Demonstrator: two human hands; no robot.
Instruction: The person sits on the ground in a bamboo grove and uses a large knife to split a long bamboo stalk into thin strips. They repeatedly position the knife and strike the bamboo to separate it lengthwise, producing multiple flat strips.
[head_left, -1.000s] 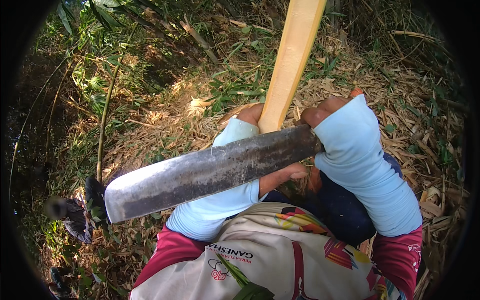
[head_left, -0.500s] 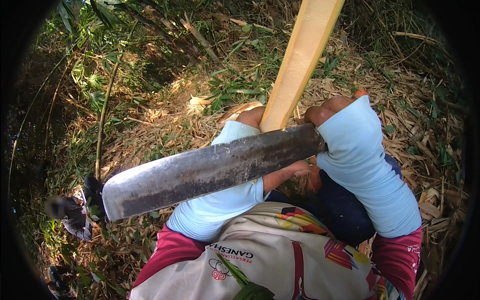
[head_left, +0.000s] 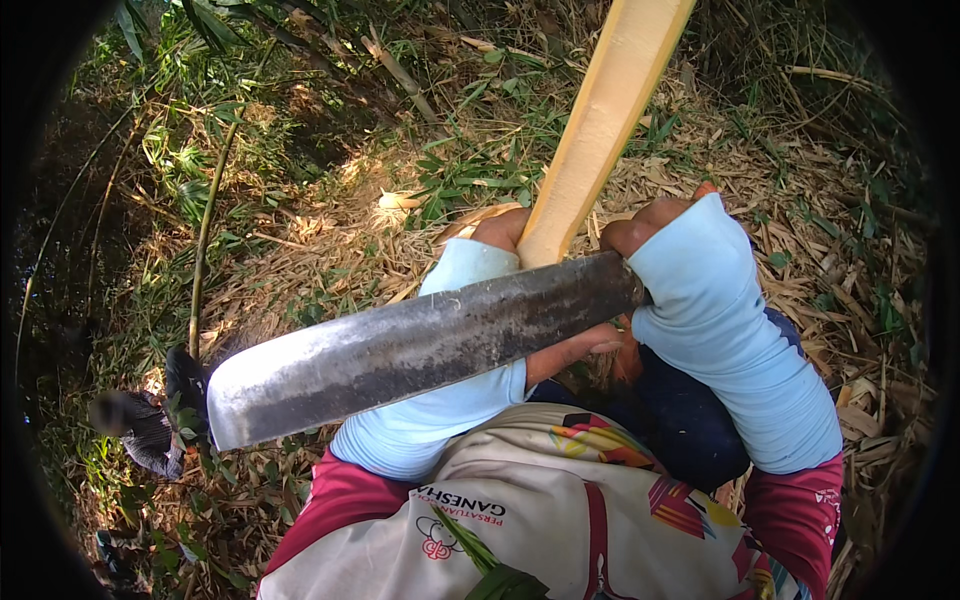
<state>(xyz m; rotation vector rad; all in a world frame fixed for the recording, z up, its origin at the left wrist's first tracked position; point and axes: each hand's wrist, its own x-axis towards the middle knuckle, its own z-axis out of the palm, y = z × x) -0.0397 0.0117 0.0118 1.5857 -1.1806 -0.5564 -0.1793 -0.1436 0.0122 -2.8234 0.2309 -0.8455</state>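
While gripped — blade [head_left: 420, 350] left of right hand [head_left: 650, 225]

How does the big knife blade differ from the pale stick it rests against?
The knife blade is dark grey metal, flat and broad; the stick is pale yellow and stripped smooth. The blade lies crosswise, its blunt tip toward the left; the stick runs up and away out of the picture's top. The right hand grips the blade's end, the left hand the stick's base. Both are long and straight.
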